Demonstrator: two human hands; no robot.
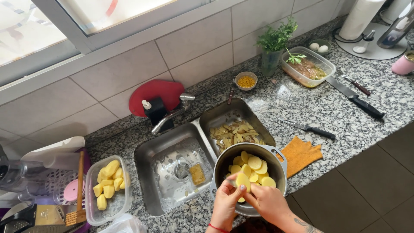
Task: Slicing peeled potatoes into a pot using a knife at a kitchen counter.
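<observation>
A home kitchen: granite counter (336, 116), double steel sink (172, 146), tiled wall (194, 43), knives.

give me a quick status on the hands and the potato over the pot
Left hand and right hand both on one peeled potato. Held over pot of potato slices. Nothing in the way; peels lie in sink basin behind.

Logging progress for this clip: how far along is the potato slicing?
Done: slices already fill the pot, and peels lie in the right sink basin. In hand: both hands, left and right, hold a potato over the pot. Left: peeled potatoes wait in the tub.
</observation>
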